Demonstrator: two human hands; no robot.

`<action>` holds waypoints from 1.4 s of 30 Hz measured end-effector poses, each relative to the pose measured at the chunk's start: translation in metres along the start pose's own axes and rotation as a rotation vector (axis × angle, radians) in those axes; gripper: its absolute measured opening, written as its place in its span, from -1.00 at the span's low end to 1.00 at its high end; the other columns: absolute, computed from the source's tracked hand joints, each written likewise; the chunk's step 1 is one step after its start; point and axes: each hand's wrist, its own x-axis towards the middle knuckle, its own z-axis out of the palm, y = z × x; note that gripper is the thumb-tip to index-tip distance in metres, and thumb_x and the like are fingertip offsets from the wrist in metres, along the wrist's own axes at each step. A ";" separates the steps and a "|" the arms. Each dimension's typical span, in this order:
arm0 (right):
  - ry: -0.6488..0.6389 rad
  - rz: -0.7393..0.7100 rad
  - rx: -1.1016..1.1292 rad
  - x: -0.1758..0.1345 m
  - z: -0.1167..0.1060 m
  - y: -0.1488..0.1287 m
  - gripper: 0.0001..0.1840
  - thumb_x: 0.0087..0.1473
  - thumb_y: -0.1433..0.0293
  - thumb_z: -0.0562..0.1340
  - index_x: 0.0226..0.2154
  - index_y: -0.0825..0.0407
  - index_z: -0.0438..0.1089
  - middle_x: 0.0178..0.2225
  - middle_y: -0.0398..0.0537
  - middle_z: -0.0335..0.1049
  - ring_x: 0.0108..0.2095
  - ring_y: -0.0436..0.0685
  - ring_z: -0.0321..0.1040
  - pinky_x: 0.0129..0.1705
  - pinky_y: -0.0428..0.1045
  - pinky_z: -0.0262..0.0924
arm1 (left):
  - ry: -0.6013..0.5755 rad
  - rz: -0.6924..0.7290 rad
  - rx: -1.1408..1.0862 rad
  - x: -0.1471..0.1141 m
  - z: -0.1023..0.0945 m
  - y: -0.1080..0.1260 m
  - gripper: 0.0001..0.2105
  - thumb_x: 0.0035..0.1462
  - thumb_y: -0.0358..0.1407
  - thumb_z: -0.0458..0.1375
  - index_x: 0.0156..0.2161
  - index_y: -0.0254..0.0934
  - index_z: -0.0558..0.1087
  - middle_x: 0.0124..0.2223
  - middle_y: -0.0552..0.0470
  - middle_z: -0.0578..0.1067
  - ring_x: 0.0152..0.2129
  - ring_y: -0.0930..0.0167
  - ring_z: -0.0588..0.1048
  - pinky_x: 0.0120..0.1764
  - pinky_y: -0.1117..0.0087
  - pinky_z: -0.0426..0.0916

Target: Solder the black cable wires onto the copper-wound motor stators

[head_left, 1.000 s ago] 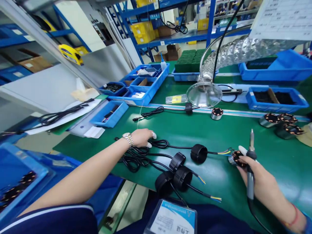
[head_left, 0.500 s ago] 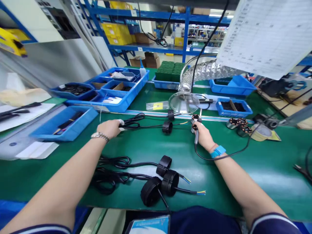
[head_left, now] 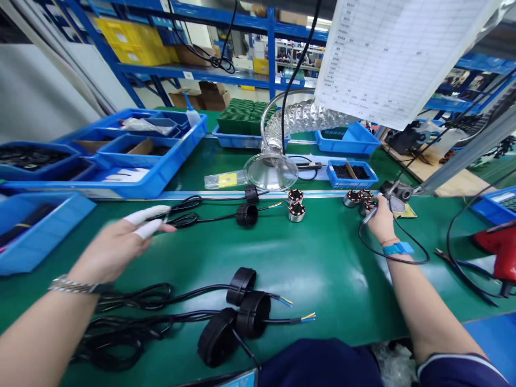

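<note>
My left hand (head_left: pixel 121 236), with white finger cots (head_left: pixel 147 221) on two fingers, is beside the cable ends at left, fingers stretched and apart. A thin bright sliver shows by its fingertips, too small to name. Two black cables with black ring caps (head_left: pixel 246 215) run toward two copper-wound stators (head_left: pixel 296 211). My right hand (head_left: pixel 381 220) is wrapped round a corded soldering iron (head_left: pixel 369 216), beside more stators (head_left: pixel 352 199) and the iron's stand (head_left: pixel 397 191). Nearer me lie more black cables (head_left: pixel 193 317) with large black ring caps (head_left: pixel 253 314) and stripped coloured wire ends.
A clear fume funnel (head_left: pixel 271 172) on a silver duct hangs over the bench. Blue divided trays (head_left: pixel 161 177) stand at left, a small blue bin (head_left: pixel 352 173) at back right. Pliers (head_left: pixel 463 274) and a red-handled tool (head_left: pixel 497 247) lie at right. A printed sheet (head_left: pixel 387 59) hangs above.
My left hand has drawn back from the cables and its fingers have spread. My right hand has carried the soldering iron rightward, from the stators by the cable ends to the stand. The view has turned right.
</note>
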 end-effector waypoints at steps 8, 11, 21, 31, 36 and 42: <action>-0.183 -0.081 0.254 -0.071 -0.008 -0.048 -0.56 -0.07 0.39 0.15 -0.07 0.05 0.14 -0.37 -0.08 0.37 -0.40 0.05 0.37 -0.27 -0.02 0.28 | -0.403 0.242 0.157 -0.042 0.048 0.051 -0.66 0.04 -0.09 0.03 -0.11 -0.15 0.40 0.01 0.09 0.38 -0.05 0.28 0.27 0.01 0.37 0.09; -0.327 -0.193 0.435 -0.119 -0.012 -0.086 -0.62 -0.02 0.41 0.14 -0.09 -0.01 0.14 -0.32 -0.08 0.36 -0.34 0.04 0.37 -0.23 -0.02 0.28 | -0.591 0.287 0.160 -0.053 0.077 0.072 -0.65 0.01 -0.04 0.05 -0.18 -0.20 0.45 -0.09 0.05 0.45 -0.13 0.27 0.35 -0.06 0.37 0.16; -0.457 -0.403 0.481 -0.146 -0.024 -0.134 -0.49 -0.08 0.52 0.16 -0.03 0.01 0.08 -0.16 0.06 0.25 -0.07 0.21 0.19 -0.07 0.14 0.18 | -0.658 0.343 0.082 -0.044 0.168 0.113 -0.67 -0.04 -0.07 0.06 -0.39 -0.33 0.45 -0.32 0.00 0.47 -0.36 0.34 0.36 -0.27 0.38 0.20; -0.548 -0.363 0.637 -0.143 -0.013 -0.122 -0.48 -0.05 0.54 0.13 0.00 0.01 0.04 -0.16 0.03 0.26 -0.20 0.09 0.27 -0.15 0.03 0.22 | -0.663 0.219 -0.034 -0.048 0.181 0.126 -0.78 -0.10 -0.18 0.12 -0.50 -0.35 0.39 -0.55 0.11 0.30 -0.62 0.52 0.18 -0.54 0.49 0.03; -0.569 -0.351 0.634 -0.143 -0.015 -0.123 -0.48 -0.06 0.54 0.14 0.00 0.02 0.04 -0.18 0.04 0.24 -0.22 0.10 0.25 -0.19 0.04 0.23 | -0.716 0.078 -0.385 -0.049 0.194 0.122 -0.78 -0.16 -0.21 0.18 -0.51 -0.35 0.29 -0.59 0.17 0.11 -0.67 0.59 0.02 -0.61 0.52 -0.14; -0.578 -0.323 0.655 -0.143 -0.015 -0.124 -0.52 -0.07 0.56 0.13 -0.05 0.01 0.07 -0.19 0.02 0.22 -0.23 0.10 0.23 -0.18 0.05 0.22 | -0.617 0.244 0.033 -0.049 0.174 0.121 -0.69 -0.06 -0.08 0.11 -0.46 -0.36 0.37 -0.54 0.11 0.24 -0.60 0.53 0.13 -0.54 0.50 0.00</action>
